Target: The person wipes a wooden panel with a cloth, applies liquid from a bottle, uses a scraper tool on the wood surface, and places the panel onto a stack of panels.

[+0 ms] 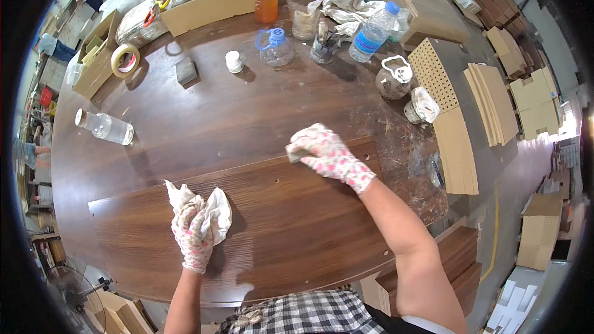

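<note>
A dark brown wood-grain panel (322, 210) with small drilled holes lies across the near part of the table. My left hand (193, 235), in a white glove with pink spots, is closed on a crumpled white cloth (218, 213) and presses it against the panel's left half. My right hand (328, 156), gloved alike, is over the panel's far edge toward the right, its fingers curled. A small greyish patch shows at those fingertips; whether it is a held piece or soiled glove cannot be made out.
On the brown table (204, 111) stand a clear bottle (111, 128), a grey block (185, 71), a tape roll (125, 60), a white small bottle (234, 62), a blue-capped water bottle (374, 32) and an orange-liquid bottle (266, 0). Cardboard boxes (210, 3) line the back; perforated board (436, 74) borders the right.
</note>
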`<state>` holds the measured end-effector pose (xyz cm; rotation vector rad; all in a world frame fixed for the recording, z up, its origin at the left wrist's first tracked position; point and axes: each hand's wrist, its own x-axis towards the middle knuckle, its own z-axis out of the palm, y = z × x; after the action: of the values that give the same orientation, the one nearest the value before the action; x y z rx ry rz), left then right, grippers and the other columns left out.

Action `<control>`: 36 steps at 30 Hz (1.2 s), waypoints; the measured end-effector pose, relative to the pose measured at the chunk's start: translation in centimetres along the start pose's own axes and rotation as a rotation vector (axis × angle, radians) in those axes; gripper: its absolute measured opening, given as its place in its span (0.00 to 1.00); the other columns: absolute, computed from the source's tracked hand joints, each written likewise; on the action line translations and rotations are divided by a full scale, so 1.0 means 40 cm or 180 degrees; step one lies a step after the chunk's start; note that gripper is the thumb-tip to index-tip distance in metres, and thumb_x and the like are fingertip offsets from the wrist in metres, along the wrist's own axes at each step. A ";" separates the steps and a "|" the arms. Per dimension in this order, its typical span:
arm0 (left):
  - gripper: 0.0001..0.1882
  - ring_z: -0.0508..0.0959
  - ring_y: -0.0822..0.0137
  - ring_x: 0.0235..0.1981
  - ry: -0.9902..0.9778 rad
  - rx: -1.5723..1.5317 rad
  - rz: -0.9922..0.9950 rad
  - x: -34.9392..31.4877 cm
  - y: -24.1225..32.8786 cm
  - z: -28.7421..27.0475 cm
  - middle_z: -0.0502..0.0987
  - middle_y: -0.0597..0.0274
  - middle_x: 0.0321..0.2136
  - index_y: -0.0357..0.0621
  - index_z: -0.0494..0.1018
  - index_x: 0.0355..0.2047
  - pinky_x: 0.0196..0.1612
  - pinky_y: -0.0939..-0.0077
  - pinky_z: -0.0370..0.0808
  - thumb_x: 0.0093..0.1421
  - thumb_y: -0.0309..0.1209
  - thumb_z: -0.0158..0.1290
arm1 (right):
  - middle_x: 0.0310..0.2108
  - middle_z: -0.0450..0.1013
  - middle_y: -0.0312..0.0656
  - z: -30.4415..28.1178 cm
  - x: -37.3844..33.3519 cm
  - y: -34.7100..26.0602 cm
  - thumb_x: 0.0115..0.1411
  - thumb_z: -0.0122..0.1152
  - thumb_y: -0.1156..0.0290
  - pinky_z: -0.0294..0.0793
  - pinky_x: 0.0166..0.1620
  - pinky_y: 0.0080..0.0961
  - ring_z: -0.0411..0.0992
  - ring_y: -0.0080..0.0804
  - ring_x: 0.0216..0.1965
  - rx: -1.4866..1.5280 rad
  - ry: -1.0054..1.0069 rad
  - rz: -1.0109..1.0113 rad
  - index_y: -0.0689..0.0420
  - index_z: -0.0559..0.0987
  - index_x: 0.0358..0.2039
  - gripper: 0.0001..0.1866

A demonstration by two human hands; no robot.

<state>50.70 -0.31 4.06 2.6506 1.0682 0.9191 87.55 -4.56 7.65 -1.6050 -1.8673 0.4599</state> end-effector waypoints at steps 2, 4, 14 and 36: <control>0.11 0.69 0.53 0.45 -0.0032 0.0066 -0.0043 -0.011 -0.011 -0.008 0.70 0.57 0.42 0.47 0.73 0.37 0.48 0.60 0.66 0.52 0.27 0.55 | 0.37 0.73 0.34 -0.021 0.007 0.012 0.47 0.62 0.69 0.64 0.50 0.31 0.67 0.34 0.44 0.0003 -0.0298 -0.0032 0.49 0.76 0.30 0.08; 0.11 0.69 0.53 0.45 -0.0050 0.0083 -0.0132 -0.011 -0.013 -0.018 0.70 0.57 0.42 0.47 0.73 0.37 0.48 0.60 0.66 0.52 0.26 0.55 | 0.32 0.73 0.32 -0.102 -0.026 0.068 0.49 0.59 0.66 0.64 0.49 0.31 0.70 0.33 0.40 -0.0111 -0.0304 -0.0250 0.48 0.75 0.26 0.03; 0.12 0.70 0.54 0.44 -0.0023 0.0214 -0.0006 0.004 0.004 -0.003 0.70 0.58 0.41 0.46 0.74 0.36 0.47 0.61 0.67 0.50 0.26 0.57 | 0.35 0.73 0.33 -0.014 -0.002 0.027 0.46 0.63 0.69 0.65 0.49 0.29 0.68 0.33 0.42 0.0033 -0.0173 -0.0162 0.49 0.76 0.28 0.07; 0.15 0.70 0.53 0.43 -0.0077 0.0305 -0.0013 0.009 0.016 -0.019 0.70 0.58 0.40 0.49 0.73 0.36 0.44 0.58 0.67 0.45 0.25 0.57 | 0.32 0.73 0.35 -0.120 -0.069 0.112 0.44 0.63 0.71 0.67 0.47 0.30 0.70 0.36 0.40 -0.0281 -0.0141 0.0251 0.50 0.76 0.27 0.08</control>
<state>50.83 -0.61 5.08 2.7273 1.1395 0.8537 94.23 -7.00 7.76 -1.7449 -1.8857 0.4560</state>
